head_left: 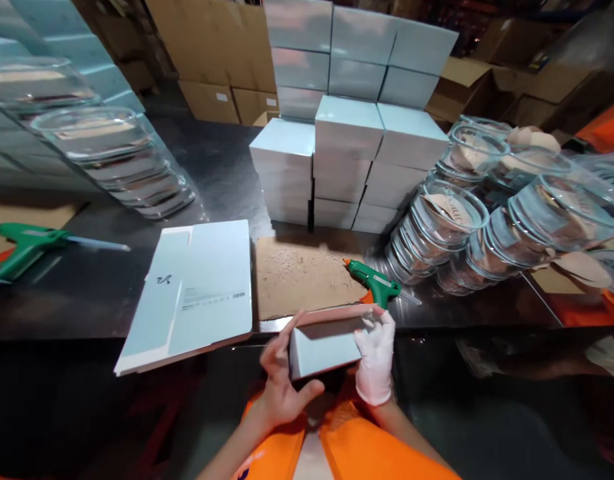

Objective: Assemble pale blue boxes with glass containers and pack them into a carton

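Between my two hands is a white cardboard box (327,352), held at the table's front edge, close to my body. My bare left hand (281,380) grips its left side, with the thumb apart below. On the right side, my right hand (375,357) in a white glove has its fingers on the box's upper right corner. Just beyond the box lies a green glue gun (377,280) with an orange tip, resting partly on a brown cardboard sheet (307,280) spotted with glue. Left of that sheet is a pile of flat white box blanks (207,287).
Stacked white boxes (347,153) stand behind the cardboard. Stacks of glass bowls (437,220) crowd the right, and more glass containers (121,160) stand at the left. A second green glue gun (27,247) lies far left. At the right edge a person's arm (547,363) shows.
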The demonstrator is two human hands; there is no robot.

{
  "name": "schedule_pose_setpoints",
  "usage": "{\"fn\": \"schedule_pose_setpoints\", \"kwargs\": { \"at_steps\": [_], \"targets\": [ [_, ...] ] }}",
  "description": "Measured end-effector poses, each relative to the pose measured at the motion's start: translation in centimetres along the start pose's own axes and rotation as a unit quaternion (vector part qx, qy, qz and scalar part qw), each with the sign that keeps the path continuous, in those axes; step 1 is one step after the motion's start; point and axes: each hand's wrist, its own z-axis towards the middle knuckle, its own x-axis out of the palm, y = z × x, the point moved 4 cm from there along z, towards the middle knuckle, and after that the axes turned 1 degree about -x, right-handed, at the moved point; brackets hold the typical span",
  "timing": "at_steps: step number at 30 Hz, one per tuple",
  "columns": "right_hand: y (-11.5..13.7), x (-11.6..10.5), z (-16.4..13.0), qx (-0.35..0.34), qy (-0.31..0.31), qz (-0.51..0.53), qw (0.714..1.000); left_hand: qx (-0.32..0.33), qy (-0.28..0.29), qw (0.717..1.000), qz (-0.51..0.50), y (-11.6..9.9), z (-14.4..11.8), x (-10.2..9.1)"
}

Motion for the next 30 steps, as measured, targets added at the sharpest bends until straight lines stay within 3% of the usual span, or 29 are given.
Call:
{"fn": "schedule_pose_setpoints", "kwargs": {
  "at_steps": [2,5,7,9,11,14,18,23,26,28,30],
  "targets": [
    [0.1,-0.8,0.9,0.03,0.026,0.01,0.999,0.053,0.028,0.997,0.049,-0.5,-0.1,-0.7],
    [1.2,-3.3,3.4,0.018,0.072,-0.121,0.99,0.025,-0.014,0.996,0.085,0.6,-0.5,-3.0],
    [1.7,-5.3,5.6,0.024,0.056,-0.27,0.961,-0.022,-0.068,0.995,0.072,1.6,-0.8,-4.5],
    [1.6,-6.4,7.8,0.083,0.054,-0.393,0.914,-0.05,-0.088,0.993,0.059,2.2,-0.7,-5.1],
    [0.9,-6.5,9.4,0.155,0.068,-0.426,0.889,-0.053,-0.08,0.994,0.057,2.1,-0.3,-4.9],
    [0.0,-5.8,10.5,0.201,0.068,-0.35,0.912,-0.04,-0.082,0.993,0.073,1.4,0.2,-4.7],
    [-0.1,-5.1,9.2,0.216,0.044,-0.199,0.955,-0.05,-0.128,0.986,0.092,1.1,0.8,-5.4],
    [2.1,-5.0,5.5,0.117,-0.027,-0.078,0.99,-0.055,-0.136,0.988,0.053,-0.4,3.0,-4.1],
    [3.5,-5.4,4.0,0.065,0.042,-0.009,0.997,-0.02,-0.137,0.989,0.055,-2.3,4.7,-2.6],
    [3.9,-5.7,3.2,0.073,0.116,-0.007,0.991,0.004,-0.137,0.988,0.072,-3.3,5.5,-1.7],
    [4.0,-6.3,2.4,0.073,0.142,-0.029,0.987,0.021,-0.137,0.986,0.09,-4.0,5.8,-0.9]
  ]
}}
